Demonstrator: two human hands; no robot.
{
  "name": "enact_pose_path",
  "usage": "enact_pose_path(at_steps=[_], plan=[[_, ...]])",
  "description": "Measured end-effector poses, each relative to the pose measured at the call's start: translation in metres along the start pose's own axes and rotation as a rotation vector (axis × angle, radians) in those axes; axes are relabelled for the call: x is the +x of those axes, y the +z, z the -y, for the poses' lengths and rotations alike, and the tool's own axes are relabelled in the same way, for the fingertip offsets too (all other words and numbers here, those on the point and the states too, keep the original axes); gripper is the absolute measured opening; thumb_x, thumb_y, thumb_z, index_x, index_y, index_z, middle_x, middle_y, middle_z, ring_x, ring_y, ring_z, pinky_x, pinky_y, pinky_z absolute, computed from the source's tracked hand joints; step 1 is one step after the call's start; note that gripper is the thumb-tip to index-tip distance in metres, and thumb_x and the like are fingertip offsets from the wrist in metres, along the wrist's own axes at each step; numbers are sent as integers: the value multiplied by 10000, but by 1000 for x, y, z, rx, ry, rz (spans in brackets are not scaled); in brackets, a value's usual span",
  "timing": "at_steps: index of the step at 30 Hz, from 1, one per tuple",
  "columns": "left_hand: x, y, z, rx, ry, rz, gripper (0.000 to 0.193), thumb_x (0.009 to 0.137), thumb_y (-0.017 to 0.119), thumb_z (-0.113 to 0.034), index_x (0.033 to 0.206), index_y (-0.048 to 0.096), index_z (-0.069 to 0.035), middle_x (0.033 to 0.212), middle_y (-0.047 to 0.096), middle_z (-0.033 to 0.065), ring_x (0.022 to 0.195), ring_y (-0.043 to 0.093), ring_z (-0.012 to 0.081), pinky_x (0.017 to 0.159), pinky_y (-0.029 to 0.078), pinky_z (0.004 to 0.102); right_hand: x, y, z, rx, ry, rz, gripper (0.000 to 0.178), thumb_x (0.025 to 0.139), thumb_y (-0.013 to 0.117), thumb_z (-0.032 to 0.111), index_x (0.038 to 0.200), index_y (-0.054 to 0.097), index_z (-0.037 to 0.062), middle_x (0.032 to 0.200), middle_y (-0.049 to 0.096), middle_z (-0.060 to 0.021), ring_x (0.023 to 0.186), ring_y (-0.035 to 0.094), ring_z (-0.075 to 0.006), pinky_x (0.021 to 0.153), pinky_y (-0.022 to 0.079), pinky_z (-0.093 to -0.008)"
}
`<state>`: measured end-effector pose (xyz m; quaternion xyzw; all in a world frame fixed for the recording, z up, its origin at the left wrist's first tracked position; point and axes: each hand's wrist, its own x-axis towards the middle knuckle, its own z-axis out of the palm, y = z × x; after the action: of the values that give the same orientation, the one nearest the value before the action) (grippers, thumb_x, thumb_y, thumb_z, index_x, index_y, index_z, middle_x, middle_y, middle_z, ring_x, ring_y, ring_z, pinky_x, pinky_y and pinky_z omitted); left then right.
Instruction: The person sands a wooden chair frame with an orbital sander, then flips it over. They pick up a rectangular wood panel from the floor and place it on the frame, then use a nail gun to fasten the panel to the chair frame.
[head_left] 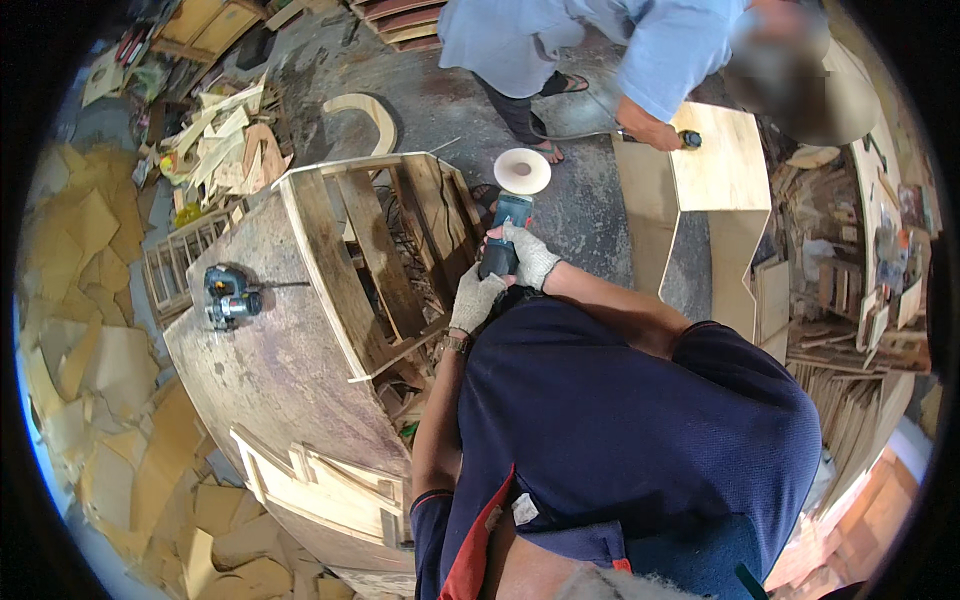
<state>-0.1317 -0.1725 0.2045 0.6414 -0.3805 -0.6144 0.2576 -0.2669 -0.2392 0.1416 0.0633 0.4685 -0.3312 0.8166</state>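
Both my hands wear pale knit work gloves and grip a teal and black power tool, probably an angle grinder, in front of my body. My left hand is closed round its near, dark end. Further along the body, my right hand wraps it from the right. A pale round disc with a darker centre shows right at the tool's far end; whether it is fixed to the tool I cannot tell. Just left of my hands stands a slatted wooden frame with open gaps.
A jigsaw lies on the worn workbench at left. A co-worker holds a small power tool on a plywood piece. A curved wooden piece, scrap wood and sheet offcuts lie about.
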Motion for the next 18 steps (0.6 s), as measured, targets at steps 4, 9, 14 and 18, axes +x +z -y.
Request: enact_pose_path(at_steps=[4,9,14,18], plan=[[-4,-6,10,-44,19,-37,479,804,821,-295,1115,656,31,869,671,47,763,611,153,708,493,323,-2,11,0,-100,11,56,165,871,729,95,1010,658,40,933,681,-110,792,691,-279,729,591,-448],[-7,-12,21,-114,35,-59,567,790,855,-367,1149,641,17,943,688,54,808,618,141,731,500,310,-4,26,-1,-167,53,49,136,864,728,86,969,650,48,919,687,-108,829,698,-284,749,590,-459],[-13,-16,19,-121,68,-106,509,805,845,-303,1153,646,10,917,688,51,792,634,147,736,512,308,-4,37,-3,-211,23,92,124,861,723,68,955,645,46,906,682,-112,811,697,-290,754,590,-472],[-15,-17,15,-136,69,-117,537,804,851,-328,1164,641,11,957,689,54,826,629,137,764,508,302,-1,39,-1,-250,5,124,124,863,721,62,954,640,39,903,680,-114,815,698,-289,755,593,-474]])
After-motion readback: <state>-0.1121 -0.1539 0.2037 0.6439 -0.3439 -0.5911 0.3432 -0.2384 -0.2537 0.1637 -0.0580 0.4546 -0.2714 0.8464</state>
